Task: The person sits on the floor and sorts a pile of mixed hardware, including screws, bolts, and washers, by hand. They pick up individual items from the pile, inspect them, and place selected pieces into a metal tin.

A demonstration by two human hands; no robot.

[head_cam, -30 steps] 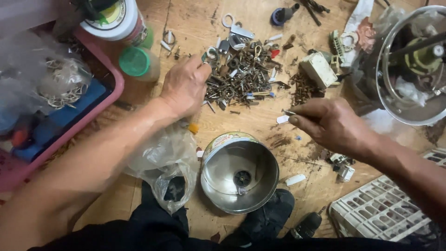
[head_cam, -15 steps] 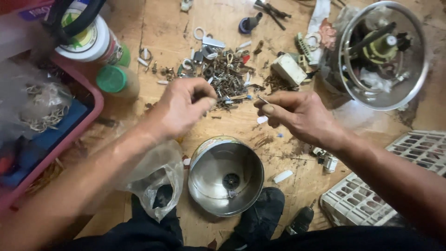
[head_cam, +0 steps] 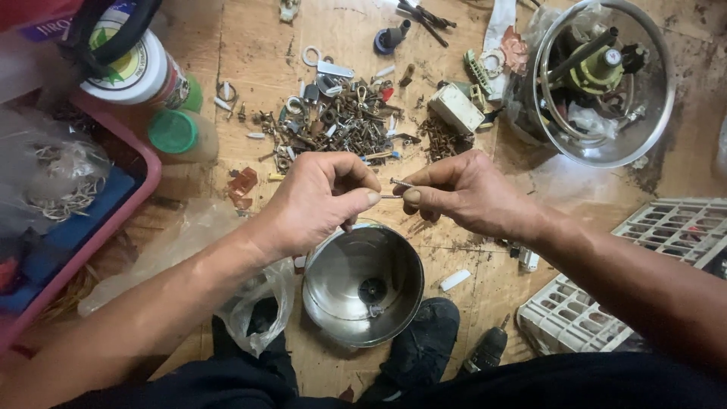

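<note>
My left hand [head_cam: 322, 201] and my right hand [head_cam: 462, 193] meet fingertip to fingertip just above a shiny steel bowl [head_cam: 333, 291] on the wooden floor. Between the fingertips sits a thin metal screw [head_cam: 399, 184], pinched by my right thumb and forefinger. My left thumb and forefinger close on a small part at its near end, too small to make out. A heap of mixed screws, nuts and washers [head_cam: 333, 121] lies just beyond my hands.
A pink tray [head_cam: 113, 220] with bags and a blue box is at left, beside a white tub [head_cam: 132, 68] and a green-lidded jar [head_cam: 178, 132]. A glass bowl of parts [head_cam: 606, 83] stands top right, a white plastic grille [head_cam: 651, 257] at right, a crumpled clear bag [head_cam: 250, 303] near my knees.
Both hands left the heap and came together over the steel bowl. The right hand keeps its screw; the left hand now pinches something against it.
</note>
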